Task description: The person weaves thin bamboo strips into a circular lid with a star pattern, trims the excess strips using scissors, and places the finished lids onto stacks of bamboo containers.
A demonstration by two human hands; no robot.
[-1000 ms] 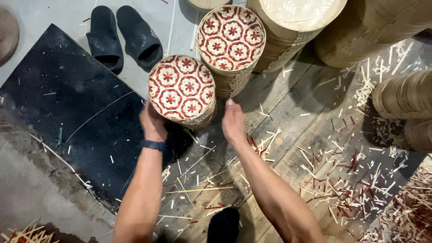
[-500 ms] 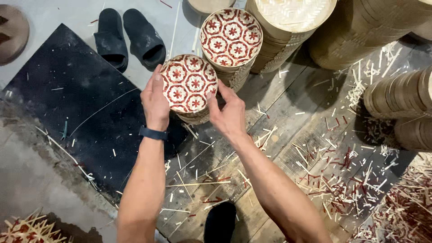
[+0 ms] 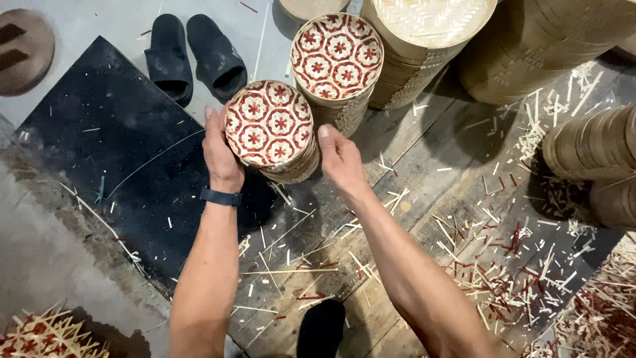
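**Both hands clasp a short stack of patterned woven lids**

We see the left hand pressed flat against the left side of a short stack of round woven bamboo lids with a red-and-cream flower pattern, its fingers extended upward along the rim. The right hand closes on the opposite side, thumb at the rim, so the stack is gripped between the two palms. We cannot tell whether the stack rests on the wooden plank floor or is lifted just off it.

Just behind it, touching or nearly so, stands a taller stack of the same red-patterned round lids, and beside that a tall stack of plain pale woven bamboo lids. More plain woven stacks lie on their sides towards the right edge of the floor.

To the left, a black rectangular mat lies on the floor, and a pair of black slippers sits beyond its far corner. Bamboo splinters and red-stained slivers litter the planks near the right arm. A dark wristband circles the left wrist.
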